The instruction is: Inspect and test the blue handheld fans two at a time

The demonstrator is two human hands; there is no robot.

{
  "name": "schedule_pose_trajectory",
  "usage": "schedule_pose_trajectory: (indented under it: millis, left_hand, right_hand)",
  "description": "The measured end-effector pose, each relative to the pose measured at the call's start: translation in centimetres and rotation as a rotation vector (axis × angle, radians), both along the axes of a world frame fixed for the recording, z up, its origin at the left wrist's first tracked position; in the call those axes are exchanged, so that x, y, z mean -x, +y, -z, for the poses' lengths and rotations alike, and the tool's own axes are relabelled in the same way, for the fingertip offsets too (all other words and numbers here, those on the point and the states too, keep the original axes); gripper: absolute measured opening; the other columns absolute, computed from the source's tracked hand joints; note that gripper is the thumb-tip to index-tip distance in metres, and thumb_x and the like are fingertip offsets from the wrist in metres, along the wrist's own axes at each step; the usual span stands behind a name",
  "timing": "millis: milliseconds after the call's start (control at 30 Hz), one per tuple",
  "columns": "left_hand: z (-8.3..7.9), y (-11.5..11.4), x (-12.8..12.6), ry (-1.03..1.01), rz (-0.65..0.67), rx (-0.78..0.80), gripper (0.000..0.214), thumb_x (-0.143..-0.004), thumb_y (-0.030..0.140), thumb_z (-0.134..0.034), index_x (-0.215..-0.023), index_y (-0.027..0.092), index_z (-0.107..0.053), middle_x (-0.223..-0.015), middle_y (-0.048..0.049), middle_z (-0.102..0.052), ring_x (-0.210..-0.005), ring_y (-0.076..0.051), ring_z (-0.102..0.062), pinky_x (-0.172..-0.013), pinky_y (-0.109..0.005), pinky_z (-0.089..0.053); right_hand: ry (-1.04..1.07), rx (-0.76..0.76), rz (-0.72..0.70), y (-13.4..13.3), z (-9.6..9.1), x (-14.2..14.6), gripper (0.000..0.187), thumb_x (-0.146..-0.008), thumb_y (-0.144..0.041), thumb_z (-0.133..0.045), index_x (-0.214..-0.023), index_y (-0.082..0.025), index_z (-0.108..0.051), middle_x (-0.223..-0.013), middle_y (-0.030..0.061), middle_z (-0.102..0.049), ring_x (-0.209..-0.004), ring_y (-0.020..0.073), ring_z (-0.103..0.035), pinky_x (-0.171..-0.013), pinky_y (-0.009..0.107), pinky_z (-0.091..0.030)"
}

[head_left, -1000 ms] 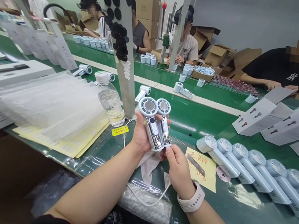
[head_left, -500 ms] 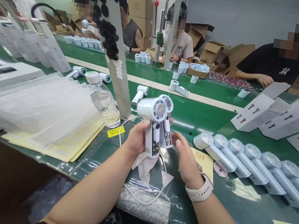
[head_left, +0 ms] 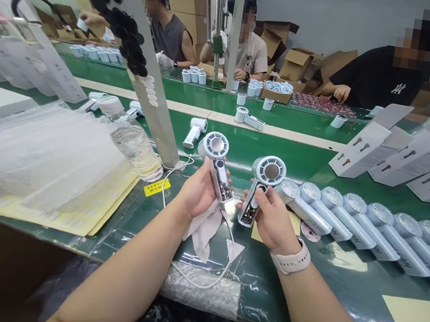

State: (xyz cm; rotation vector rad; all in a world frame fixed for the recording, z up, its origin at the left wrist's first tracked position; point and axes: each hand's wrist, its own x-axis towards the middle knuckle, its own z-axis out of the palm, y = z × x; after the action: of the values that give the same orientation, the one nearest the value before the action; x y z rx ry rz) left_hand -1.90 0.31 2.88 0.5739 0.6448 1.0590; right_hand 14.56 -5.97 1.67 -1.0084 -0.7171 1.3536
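My left hand (head_left: 196, 193) is closed round the handle of a white handheld fan (head_left: 217, 161), its round head pointing up, with a pale cloth (head_left: 202, 230) tucked under the palm. My right hand (head_left: 273, 221) grips a second white handheld fan (head_left: 262, 184) by its handle, just right of the first. The two fans are held apart, above the green bench (head_left: 340, 293). A white watch strap sits on my right wrist. Just right of my right hand lies a row of several pale blue fans (head_left: 354, 225).
A water bottle (head_left: 131, 140) lies by a slanted metal post (head_left: 151, 73) carrying black discs. Clear plastic bags (head_left: 34, 150) on yellow sheets fill the left. White cartons (head_left: 366, 148) stand at the right. Other people work across the green conveyor (head_left: 288, 156). A white cable (head_left: 197, 277) trails below my hands.
Both fans were held together in my left hand. My right hand has taken one and pulled it away to the right, so each hand now holds one fan.
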Motion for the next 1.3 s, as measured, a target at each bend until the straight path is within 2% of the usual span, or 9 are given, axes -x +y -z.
schedule_pose_trajectory:
  millis: [133, 200, 300, 400, 533, 667, 867, 1133, 1300]
  left_hand:
    - [0.0, -0.7, -0.2, -0.005, 0.077, -0.059, 0.041, -0.074, 0.028, -0.079, -0.111, 0.019, -0.062, -0.086, -0.0006, -0.068, -0.075, -0.015, -0.065, -0.07, -0.028, -0.053]
    - [0.1, -0.9, -0.3, 0.019, 0.071, -0.091, 0.048, -0.065, 0.017, -0.08, -0.109, 0.02, -0.06, -0.085, 0.0017, -0.066, -0.073, -0.013, -0.064, -0.069, -0.027, -0.051]
    - [0.1, -0.9, -0.5, 0.055, 0.056, -0.153, 0.049, -0.058, 0.007, -0.076, -0.101, 0.02, -0.057, -0.08, 0.0039, -0.063, -0.068, -0.011, -0.06, -0.068, -0.027, -0.049]
    - [-0.2, -1.1, -0.5, 0.039, 0.058, -0.206, 0.052, -0.058, 0.009, -0.075, -0.105, 0.021, -0.056, -0.082, 0.0042, -0.062, -0.07, -0.012, -0.06, -0.07, -0.03, -0.049]
    - [-0.4, -1.3, -0.5, 0.05, 0.061, -0.224, 0.05, -0.059, 0.01, -0.075, -0.103, 0.022, -0.055, -0.083, 0.0045, -0.061, -0.069, -0.012, -0.059, -0.07, -0.031, -0.049]
    - [-0.3, -1.2, -0.5, 0.045, 0.079, -0.219, 0.051, -0.06, 0.012, -0.078, -0.106, 0.021, -0.056, -0.085, 0.0036, -0.061, -0.072, -0.012, -0.059, -0.071, -0.03, -0.049]
    - [-0.1, -1.1, -0.4, 0.011, 0.121, -0.222, 0.054, -0.06, 0.014, -0.078, -0.109, 0.021, -0.058, -0.086, 0.0022, -0.061, -0.074, -0.014, -0.06, -0.07, -0.031, -0.051]
    - [-0.3, -1.4, -0.5, 0.037, 0.055, -0.269, 0.053, -0.059, 0.012, -0.076, -0.107, 0.022, -0.055, -0.082, 0.0038, -0.06, -0.071, -0.012, -0.059, -0.07, -0.031, -0.05]
    - [-0.2, -1.3, -0.7, 0.063, 0.017, -0.215, 0.048, -0.059, 0.016, -0.076, -0.103, 0.02, -0.055, -0.079, 0.0034, -0.061, -0.068, -0.012, -0.058, -0.067, -0.03, -0.049]
  right_hand:
    - [0.074, 0.044, -0.028, 0.1, 0.2, 0.3, 0.057, -0.065, -0.06, -0.084, -0.101, -0.024, -0.059, -0.077, -0.001, -0.069, -0.067, 0.0188, -0.066, -0.066, 0.039, -0.059]
    - [0.105, 0.059, -0.05, 0.0, 0.2, 0.1, 0.05, -0.066, -0.055, -0.085, -0.095, -0.023, -0.059, -0.075, -0.0017, -0.067, -0.065, 0.0175, -0.064, -0.064, 0.037, -0.058]
    - [0.137, 0.024, -0.147, -0.2, 0.0, -0.1, 0.038, -0.067, -0.037, -0.087, -0.09, -0.022, -0.06, -0.084, -0.0015, -0.067, -0.071, 0.0146, -0.063, -0.068, 0.033, -0.057]
    - [0.146, -0.035, -0.246, -0.6, -0.5, -0.1, 0.035, -0.07, -0.029, -0.084, -0.097, -0.024, -0.062, -0.091, -0.0019, -0.065, -0.076, 0.014, -0.063, -0.072, 0.031, -0.055]
    - [0.074, -0.109, -0.307, -1.0, -1.2, 0.1, 0.031, -0.075, -0.026, -0.079, -0.1, -0.026, -0.061, -0.089, -0.0027, -0.063, -0.074, 0.014, -0.061, -0.07, 0.032, -0.054]
    - [0.016, -0.126, -0.268, -1.0, -1.2, 0.0, 0.028, -0.077, -0.024, -0.076, -0.101, -0.026, -0.06, -0.09, -0.0029, -0.063, -0.076, 0.0133, -0.06, -0.071, 0.03, -0.052]
    - [0.028, -0.027, -0.229, -0.4, -0.8, -0.4, 0.036, -0.069, -0.021, -0.076, -0.101, -0.024, -0.061, -0.089, -0.0021, -0.064, -0.078, 0.0148, -0.06, -0.071, 0.031, -0.053]
    - [0.045, -0.033, -0.218, -0.7, -1.0, 0.0, 0.034, -0.068, -0.024, -0.077, -0.099, -0.024, -0.061, -0.089, -0.0017, -0.064, -0.077, 0.0156, -0.063, -0.073, 0.033, -0.054]
    - [0.012, -0.021, -0.169, -0.6, -0.8, 0.1, 0.031, -0.069, -0.027, -0.077, -0.095, -0.024, -0.062, -0.087, -0.0015, -0.065, -0.075, 0.0154, -0.062, -0.069, 0.032, -0.053]
